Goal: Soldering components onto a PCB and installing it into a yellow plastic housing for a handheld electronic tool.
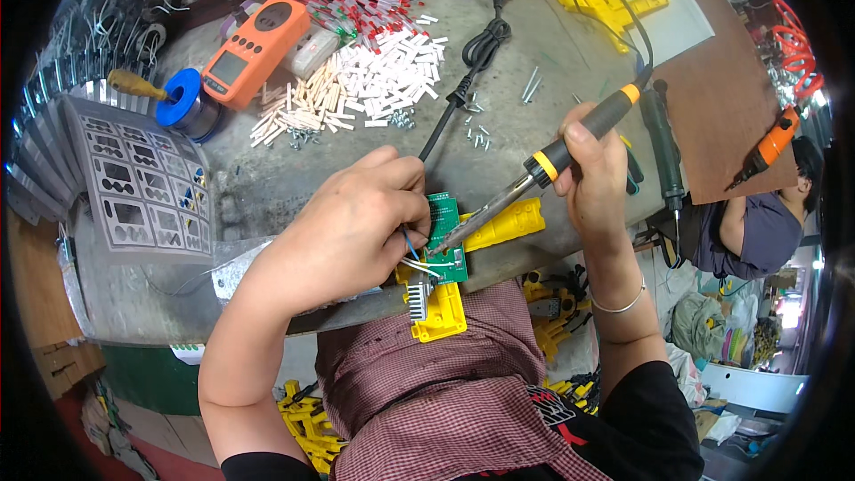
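In my right hand [592, 160] is a soldering iron [579, 138] with a black and yellow handle, held like a pen. Its tip slants down to the left and meets a green circuit board [448, 214], or hovers just over it. My left hand [365, 214] is closed at the board's left edge, pinching a thin blue wire [411, 243]. White wires [420, 265] cross the lower part of the board. Under it lies a yellow plastic housing [441, 321] with a finned metal heat sink [417, 301]. A black power cord [481, 58] runs away from behind my left hand.
White and beige sleeves [383, 76] lie heaped beyond my hands, near an orange multimeter [254, 49] and a solder spool [189, 102]. Loose screws [479, 135] are scattered nearby. A dark green screwdriver [661, 142] lies right, and another person [753, 227] sits farther right.
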